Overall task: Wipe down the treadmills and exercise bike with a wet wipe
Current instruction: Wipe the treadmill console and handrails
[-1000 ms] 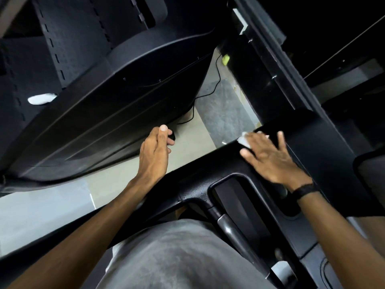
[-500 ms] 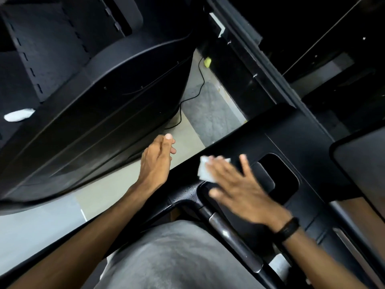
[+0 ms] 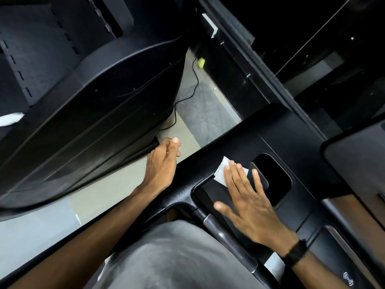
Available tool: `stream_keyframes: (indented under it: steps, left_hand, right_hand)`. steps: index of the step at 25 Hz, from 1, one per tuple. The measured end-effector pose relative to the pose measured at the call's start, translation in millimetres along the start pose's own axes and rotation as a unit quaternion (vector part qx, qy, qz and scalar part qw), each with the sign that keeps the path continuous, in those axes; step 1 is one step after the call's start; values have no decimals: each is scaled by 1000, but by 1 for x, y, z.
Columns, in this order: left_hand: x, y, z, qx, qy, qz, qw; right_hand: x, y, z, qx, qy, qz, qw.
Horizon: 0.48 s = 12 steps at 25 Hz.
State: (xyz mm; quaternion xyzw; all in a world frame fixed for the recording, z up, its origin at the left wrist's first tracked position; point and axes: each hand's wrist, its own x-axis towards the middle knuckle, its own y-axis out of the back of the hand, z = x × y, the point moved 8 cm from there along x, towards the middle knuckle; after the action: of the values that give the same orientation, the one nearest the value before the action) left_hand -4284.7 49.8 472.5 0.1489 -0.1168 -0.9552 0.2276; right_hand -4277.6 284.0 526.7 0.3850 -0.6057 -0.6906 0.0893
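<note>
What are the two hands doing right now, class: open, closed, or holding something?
Left hand: open, fingers relaxed, holding nothing.
Right hand: open, straight fingers pressing the wet wipe flat on the treadmill console.

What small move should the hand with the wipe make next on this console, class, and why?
Probably slide the right hand onward, pushing the wet wipe toward the recessed cup pocket. Its flat fingers press the wipe onto the treadmill console just beside that pocket, which the wipe has not reached.

matt black textured plastic console (image 3: 225,147) — soft white cloth-like wipe (image 3: 221,173), glossy metal handlebar (image 3: 218,229)
</note>
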Motion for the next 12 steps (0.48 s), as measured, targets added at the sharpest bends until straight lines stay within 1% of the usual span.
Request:
stream_keyframes:
  steps: [2,4,5,7,10,11,12]
  left_hand:
    - [1,-10,6,7,-9,-16,1000]
    - [1,-20,14,11,-22,-28,999]
    - [2,-24,17,15,-28,-31,999]
    - [3,-28,22,23,-40,-33,998]
    - [7,-26,24,34,-51,-24,998]
    - [9,-27,24,39,-52,-20,998]
    - [10,-29,23,43,-56,-18,997]
  right_hand:
    - [10,5,14,-28,-11,0,1000]
    - [40,16,35,-25,-50,18,998]
    - [58,21,51,-11,-75,28,997]
    - [86,30,94,25,-143,21,989]
    - [92,38,157,52,-264,11,963]
    - [92,39,164,54,-287,9,956]
    - [94,39,157,46,-285,10,957]
